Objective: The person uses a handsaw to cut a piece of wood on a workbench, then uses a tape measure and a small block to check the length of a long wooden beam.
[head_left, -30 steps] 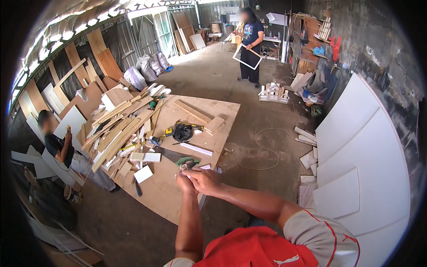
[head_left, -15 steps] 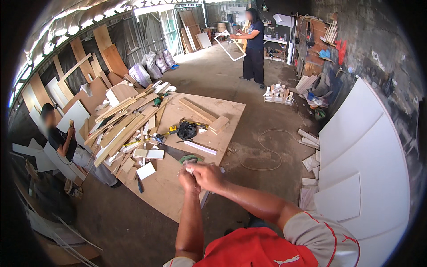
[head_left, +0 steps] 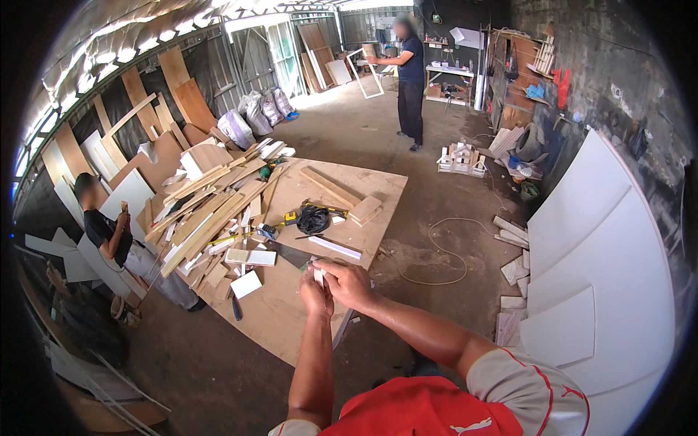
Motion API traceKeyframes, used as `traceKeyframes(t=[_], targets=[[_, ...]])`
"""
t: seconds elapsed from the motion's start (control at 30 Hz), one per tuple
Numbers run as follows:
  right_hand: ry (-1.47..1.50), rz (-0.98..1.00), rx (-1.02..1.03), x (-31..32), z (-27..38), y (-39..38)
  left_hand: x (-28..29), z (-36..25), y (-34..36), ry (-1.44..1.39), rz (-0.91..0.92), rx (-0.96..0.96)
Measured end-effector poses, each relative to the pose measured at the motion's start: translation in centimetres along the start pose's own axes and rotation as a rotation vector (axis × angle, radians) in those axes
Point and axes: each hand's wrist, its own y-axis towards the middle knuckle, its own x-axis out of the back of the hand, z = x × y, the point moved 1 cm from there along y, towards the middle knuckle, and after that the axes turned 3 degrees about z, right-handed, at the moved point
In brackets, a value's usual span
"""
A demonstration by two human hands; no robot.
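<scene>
Close together over the table's near edge, my two hands are closed on a small white piece (head_left: 318, 277), perhaps a wood offcut. My left hand (head_left: 315, 296) grips it from the left and below. From the right, my right hand (head_left: 349, 285) presses its fingers against it. Just beyond them lies a handsaw (head_left: 286, 251), its dark blade flat on the plywood table (head_left: 291, 320); my hands mostly hide its green handle. A white-faced strip (head_left: 335, 247) and a black plastic bag (head_left: 313, 219) lie farther off.
Wood strips and offcuts (head_left: 211, 218) are heaped on the table's left. A tape measure (head_left: 291, 217) and a dark-handled tool (head_left: 236, 307) lie there too. One person (head_left: 109, 232) stands at left; another (head_left: 411, 80) holds a white frame (head_left: 365, 73). Large white panels (head_left: 596, 240) lean at right.
My hands have shifted slightly, covering more of the saw's green handle, and the white piece shows more clearly. The far person has turned and lowered the frame toward the left. The view has moved a little.
</scene>
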Motion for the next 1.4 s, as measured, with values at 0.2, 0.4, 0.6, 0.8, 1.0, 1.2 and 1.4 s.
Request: traceKeyframes(t=[0.2,0.4,0.6,0.8,1.0,1.2,1.4], targets=[[0.024,-0.023,0.096,-0.4,-0.1,0.1,-0.3,-0.5,0.0,-0.019,-0.004,0.015],[-0.011,0.087,0.111,-0.8,1.0,-0.9,-1.4,-1.1,-0.2,-0.065,-0.025,-0.001],[0.028,-0.046,0.139,-1.0,0.2,-0.4,0.4,0.2,1.0,-0.051,-0.01,-0.028],[0.088,-0.067,0.059,-0.8,-0.9,0.1,-0.7,0.6,0.0,-0.051,-0.022,-0.03],[0.035,0.06,0.028,-1.2,-0.2,0.0,-0.4,-0.3,-0.1,-0.075,-0.05,-0.029],[0.122,0.034,0.181,-1.2,-0.1,-0.7,1.1,0.5,0.7,-0.052,-0.023,-0.064],[0.089,0.034,0.087,-1.7,-0.1,-1.2,-0.2,-0.6,-1.3,-0.023,-0.075,-0.047]])
